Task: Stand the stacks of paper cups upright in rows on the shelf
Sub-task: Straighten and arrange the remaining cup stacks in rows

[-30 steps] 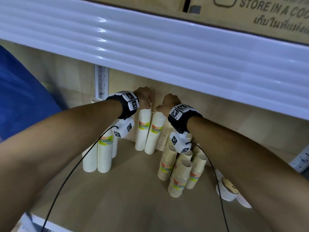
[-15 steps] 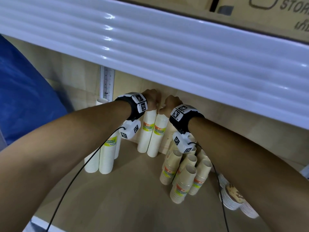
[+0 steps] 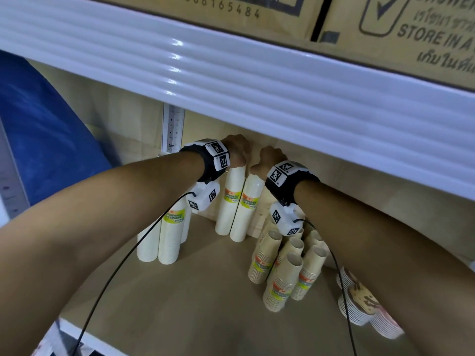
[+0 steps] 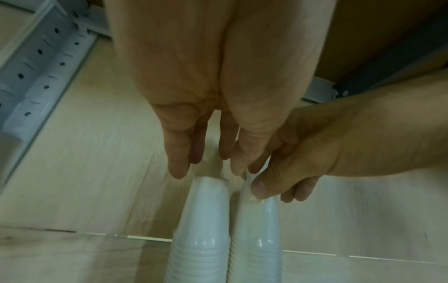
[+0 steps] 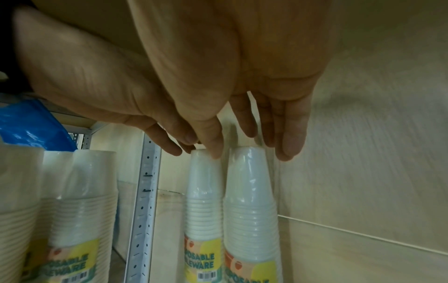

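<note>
Two tall wrapped white cup stacks stand side by side against the shelf's back wall, a left stack [image 3: 228, 201] and a right stack [image 3: 248, 209]. My left hand [image 3: 237, 151] is over the left stack [image 4: 206, 201], fingers [image 4: 179, 168] straight, tips at its top. My right hand [image 3: 268, 160] pinches the top of the right stack [image 4: 257, 214] between its thumb [image 4: 261, 188] and the fingers behind. In the right wrist view the right hand [image 5: 249, 151] straddles that stack [image 5: 249, 181].
More upright white stacks [image 3: 169, 235] stand at the left by a perforated metal post [image 3: 172, 129]. Several tan cup stacks [image 3: 282, 273] lean at the right, and patterned cups [image 3: 359, 304] lie beyond them. The white shelf edge above [image 3: 257, 80] hangs low over both hands.
Both hands have drawn together at the back wall. The two white stacks have closed their gap and stand straighter, side by side.
</note>
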`<action>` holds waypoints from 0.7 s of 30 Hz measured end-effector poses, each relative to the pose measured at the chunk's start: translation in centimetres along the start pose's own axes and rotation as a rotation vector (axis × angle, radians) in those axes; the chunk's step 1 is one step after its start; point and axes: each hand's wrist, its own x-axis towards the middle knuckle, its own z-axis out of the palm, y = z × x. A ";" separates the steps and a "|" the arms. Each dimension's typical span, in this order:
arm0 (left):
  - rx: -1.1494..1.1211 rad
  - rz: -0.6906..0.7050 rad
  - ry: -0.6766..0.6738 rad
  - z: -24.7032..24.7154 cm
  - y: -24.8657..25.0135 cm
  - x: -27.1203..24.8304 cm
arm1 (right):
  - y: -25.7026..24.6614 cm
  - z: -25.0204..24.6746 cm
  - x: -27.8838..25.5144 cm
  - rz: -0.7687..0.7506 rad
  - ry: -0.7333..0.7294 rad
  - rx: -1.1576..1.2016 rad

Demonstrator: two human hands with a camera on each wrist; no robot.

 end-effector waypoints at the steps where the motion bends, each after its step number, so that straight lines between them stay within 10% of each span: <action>1: -0.011 -0.001 0.023 -0.4 -0.1 -0.4 | 0.3 0.1 0.4 0.018 0.028 0.019; 21: 0.044 -0.073 0.175 -8.1 -6.8 -9.6 | -8.1 2.2 0.2 -0.266 0.136 -0.023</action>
